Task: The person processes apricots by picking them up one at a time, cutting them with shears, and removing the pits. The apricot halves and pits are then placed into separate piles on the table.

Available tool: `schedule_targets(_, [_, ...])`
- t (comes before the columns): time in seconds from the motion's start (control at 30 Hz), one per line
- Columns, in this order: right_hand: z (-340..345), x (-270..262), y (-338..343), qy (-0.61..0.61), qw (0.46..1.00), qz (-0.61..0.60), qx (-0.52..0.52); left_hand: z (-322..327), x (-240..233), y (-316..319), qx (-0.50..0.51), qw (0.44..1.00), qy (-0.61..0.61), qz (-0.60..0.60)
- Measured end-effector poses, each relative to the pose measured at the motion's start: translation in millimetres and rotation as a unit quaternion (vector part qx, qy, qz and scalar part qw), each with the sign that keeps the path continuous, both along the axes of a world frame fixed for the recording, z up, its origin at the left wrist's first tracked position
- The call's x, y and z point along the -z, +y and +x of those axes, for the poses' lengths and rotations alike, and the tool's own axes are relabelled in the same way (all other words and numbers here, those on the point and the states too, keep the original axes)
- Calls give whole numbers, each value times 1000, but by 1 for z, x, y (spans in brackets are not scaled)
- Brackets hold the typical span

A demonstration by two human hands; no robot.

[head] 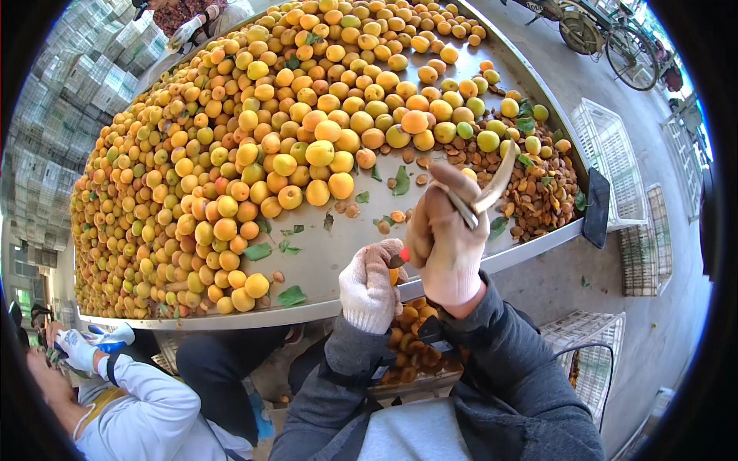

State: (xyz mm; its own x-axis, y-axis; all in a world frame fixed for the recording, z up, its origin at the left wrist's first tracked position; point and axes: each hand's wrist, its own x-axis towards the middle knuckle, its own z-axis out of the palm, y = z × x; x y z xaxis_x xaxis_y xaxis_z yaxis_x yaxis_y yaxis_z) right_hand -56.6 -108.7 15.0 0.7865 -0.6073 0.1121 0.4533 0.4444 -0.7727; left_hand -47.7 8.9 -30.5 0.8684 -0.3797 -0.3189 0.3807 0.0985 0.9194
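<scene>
My left hand (369, 285), in a pale knitted glove, is closed around an apricot (394, 276), most of it hidden by the fingers. Gloved too, my right hand (452, 248) grips a hand tool (497, 183) with a curved, light-coloured arm and a metal part jutting out beyond the fist. A red piece (405, 254) shows between the two hands; whether it belongs to the tool is unclear. Below my hands, a container of split apricots (410, 340) sits under the table's near edge. Whole apricots (277, 144) are heaped across the metal table (323, 253).
Brown apricot stones (536, 201) pile up at the table's right corner, beside a dark phone-like slab (596, 207) on the rim. Plastic crates (611, 161) stand at right. A co-worker (144, 397) sits close on my left; another person's gloved hand (187, 31) is across the table.
</scene>
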Motion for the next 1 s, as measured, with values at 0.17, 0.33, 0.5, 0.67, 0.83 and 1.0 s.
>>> schedule_targets(0.17, [26,50,0,-140,864,-441,198,3,26,-7,-28,991,-111,71])
schedule_targets(0.33, [13,11,-7,67,998,-11,-1,10,10,-9,-16,990,-124,64])
schedule_targets(0.5, [28,29,-20,86,968,234,-10,16,-16,-5,21,983,165,-71])
schedule_targets(0.67, [32,29,-23,83,966,244,-13,25,-2,5,-18,968,209,-138])
schedule_targets(0.83, [17,17,-15,202,959,-189,-55,34,4,14,-102,978,59,-169])
schedule_targets(1.0, [8,31,14,202,768,-602,-89,27,5,18,-140,955,91,-245])
